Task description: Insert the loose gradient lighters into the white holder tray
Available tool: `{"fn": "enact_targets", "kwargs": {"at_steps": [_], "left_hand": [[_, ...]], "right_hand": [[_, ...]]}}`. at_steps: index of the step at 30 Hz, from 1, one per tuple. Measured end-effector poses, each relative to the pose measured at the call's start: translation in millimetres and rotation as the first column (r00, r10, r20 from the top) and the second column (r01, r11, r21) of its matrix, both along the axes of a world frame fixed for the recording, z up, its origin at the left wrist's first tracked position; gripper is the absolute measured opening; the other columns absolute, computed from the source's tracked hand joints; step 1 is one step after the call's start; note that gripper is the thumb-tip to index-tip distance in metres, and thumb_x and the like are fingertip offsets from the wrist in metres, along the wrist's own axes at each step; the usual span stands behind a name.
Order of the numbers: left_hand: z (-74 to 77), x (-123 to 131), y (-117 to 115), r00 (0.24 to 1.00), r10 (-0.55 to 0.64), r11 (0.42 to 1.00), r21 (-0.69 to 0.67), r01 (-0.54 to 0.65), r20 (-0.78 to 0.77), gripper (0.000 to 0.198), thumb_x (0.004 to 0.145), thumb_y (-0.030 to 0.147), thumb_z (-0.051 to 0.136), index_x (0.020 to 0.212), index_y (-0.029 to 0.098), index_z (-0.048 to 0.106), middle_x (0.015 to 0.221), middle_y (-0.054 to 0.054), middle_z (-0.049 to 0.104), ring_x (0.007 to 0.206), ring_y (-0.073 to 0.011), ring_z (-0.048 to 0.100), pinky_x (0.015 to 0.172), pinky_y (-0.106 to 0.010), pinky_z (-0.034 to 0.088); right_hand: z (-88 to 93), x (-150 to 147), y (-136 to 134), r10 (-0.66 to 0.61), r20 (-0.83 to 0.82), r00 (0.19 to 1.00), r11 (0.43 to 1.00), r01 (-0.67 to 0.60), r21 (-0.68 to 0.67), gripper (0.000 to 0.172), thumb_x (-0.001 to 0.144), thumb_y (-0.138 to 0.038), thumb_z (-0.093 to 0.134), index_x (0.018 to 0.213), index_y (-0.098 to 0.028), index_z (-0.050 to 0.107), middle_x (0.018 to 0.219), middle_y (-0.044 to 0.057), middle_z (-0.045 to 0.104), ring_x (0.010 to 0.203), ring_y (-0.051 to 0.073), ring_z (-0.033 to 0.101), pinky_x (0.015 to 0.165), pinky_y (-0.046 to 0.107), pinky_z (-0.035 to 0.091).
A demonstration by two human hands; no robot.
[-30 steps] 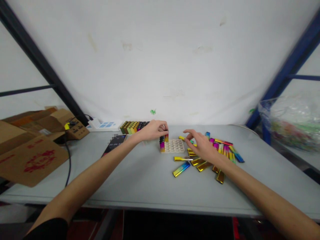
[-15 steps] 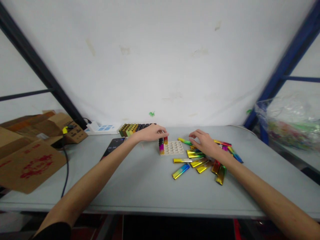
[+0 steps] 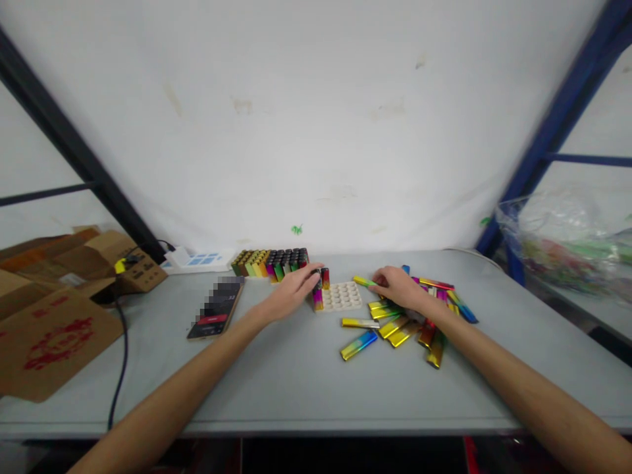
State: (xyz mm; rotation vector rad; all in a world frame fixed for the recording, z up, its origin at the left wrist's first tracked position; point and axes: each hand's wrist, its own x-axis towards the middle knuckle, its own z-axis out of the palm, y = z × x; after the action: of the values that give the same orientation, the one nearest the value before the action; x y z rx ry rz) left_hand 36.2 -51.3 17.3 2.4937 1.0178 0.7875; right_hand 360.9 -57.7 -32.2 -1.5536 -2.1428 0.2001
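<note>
My left hand [image 3: 291, 293] is at the left edge of a white tray with round holes [image 3: 348, 297]. Its fingertips close around the black top of an upright magenta-and-yellow metallic tube [image 3: 318, 300]. Just behind stands a red-and-gold tube [image 3: 325, 278], also in the tray. My right hand [image 3: 395, 287] is closed, its fingertips at the end of a green-and-yellow metallic tube [image 3: 363, 281] lying beside the tray. Under and around that hand lies a loose pile of shiny tubes, among them a blue-and-yellow one [image 3: 358, 345]. The palm hides part of the pile.
Rows of upright tubes [image 3: 271, 263] stand against the wall. At left are a phone [image 3: 224, 304], a white power strip [image 3: 200, 262], a black cable [image 3: 123, 355] and an open cardboard box [image 3: 64, 336]. A clear plastic bag [image 3: 567, 230] hangs at right.
My left hand has drawn back leftward from the red-and-gold tube to the magenta-and-yellow one. My right fingers have lowered onto the green-and-yellow tube. The view has shifted slightly.
</note>
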Motion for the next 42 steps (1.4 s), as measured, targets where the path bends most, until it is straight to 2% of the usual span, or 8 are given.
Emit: {"fn": "enact_targets", "kwargs": {"at_steps": [5,10,16,20,25,29,35,42], "left_hand": [[-21.4,-5.1,-6.8,0.997,-0.060,0.998,0.000,0.060,-0.044,0.084,0.090,0.049,0.068,0.158,0.019,0.031,0.159,-0.016,0.044,0.142,-0.0307,0.049,0.119,-0.044,0.040],[-27.8,-4.4,-3.3,0.998,-0.064,0.998,-0.027,0.063,-0.026,0.089,0.085,0.044,0.075,0.157,0.022,0.029,0.157,-0.015,0.045,0.139,-0.0308,0.052,0.118,-0.046,0.042],[-22.2,-2.8,-2.6,0.997,-0.066,0.997,-0.040,0.065,-0.035,0.089,0.081,0.041,0.078,0.155,0.022,0.032,0.154,-0.014,0.049,0.136,-0.0307,0.055,0.116,-0.044,0.044],[-21.6,-2.7,-3.0,0.997,-0.078,0.996,-0.038,0.077,-0.022,0.088,0.081,0.040,0.079,0.155,0.022,0.033,0.154,-0.015,0.050,0.135,-0.0308,0.056,0.114,-0.045,0.044],[-26.4,-3.2,-0.5,0.997,-0.077,0.997,-0.029,0.077,-0.011,0.089,0.082,0.042,0.078,0.156,0.023,0.033,0.152,-0.015,0.051,0.133,-0.0314,0.057,0.113,-0.045,0.045],[-28.7,-3.3,0.3,0.996,-0.087,0.996,-0.021,0.087,-0.009,0.088,0.083,0.044,0.077,0.156,0.022,0.032,0.153,-0.015,0.050,0.134,-0.0306,0.056,0.114,-0.045,0.044],[-28.5,-3.9,0.2,0.996,-0.086,0.996,-0.032,0.085,-0.027,0.089,0.084,0.045,0.076,0.156,0.024,0.029,0.156,-0.013,0.046,0.138,-0.0300,0.052,0.117,-0.044,0.041],[-28.1,-3.6,-0.6,0.996,-0.087,0.996,-0.025,0.087,-0.007,0.090,0.083,0.045,0.077,0.156,0.023,0.031,0.156,-0.013,0.048,0.137,-0.0309,0.054,0.116,-0.043,0.043]], "right_hand": [[0.9,3.9,-6.2,-0.020,-0.186,0.982,0.997,0.033,0.067,0.016,0.089,-0.034,0.067,0.093,-0.019,0.066,0.089,0.008,0.075,0.077,0.021,0.068,0.071,0.032,0.053],[12.0,1.2,-6.9,-0.011,-0.438,0.899,0.999,0.027,0.031,0.032,0.087,-0.049,0.070,0.099,-0.019,0.066,0.082,0.003,0.071,0.074,0.020,0.066,0.070,0.033,0.052],[23.1,-10.4,-16.0,0.051,-0.758,0.650,0.993,-0.117,-0.033,0.039,0.087,-0.056,0.069,0.101,-0.020,0.064,0.105,0.008,0.072,0.099,0.022,0.068,0.091,0.037,0.052],[25.4,-21.7,-26.3,0.066,-0.876,0.478,0.952,-0.292,-0.087,0.039,0.093,-0.057,0.063,0.109,-0.024,0.052,0.091,0.004,0.073,0.087,0.020,0.070,0.084,0.037,0.054],[27.1,-34.9,-34.3,0.113,-0.861,0.496,0.941,-0.331,-0.067,0.038,0.095,-0.060,0.057,0.109,-0.027,0.047,0.071,-0.006,0.059,0.063,0.014,0.058,0.063,0.029,0.048],[28.9,-41.7,-38.3,0.049,-0.874,0.483,0.934,-0.332,-0.132,0.040,0.091,-0.063,0.061,0.100,-0.026,0.048,0.066,-0.009,0.041,0.050,0.010,0.038,0.046,0.023,0.031],[28.3,-41.1,-42.6,0.023,-0.670,0.742,0.992,-0.103,-0.079,0.056,0.092,-0.070,0.054,0.065,-0.023,0.040,0.057,-0.005,0.036,0.052,0.011,0.033,0.047,0.026,0.028],[32.5,-42.5,-47.7,0.028,-0.603,0.797,0.994,-0.085,-0.068,0.053,0.095,-0.067,0.046,0.065,-0.023,0.039,0.059,-0.003,0.036,0.054,0.013,0.034,0.049,0.027,0.029]]}}
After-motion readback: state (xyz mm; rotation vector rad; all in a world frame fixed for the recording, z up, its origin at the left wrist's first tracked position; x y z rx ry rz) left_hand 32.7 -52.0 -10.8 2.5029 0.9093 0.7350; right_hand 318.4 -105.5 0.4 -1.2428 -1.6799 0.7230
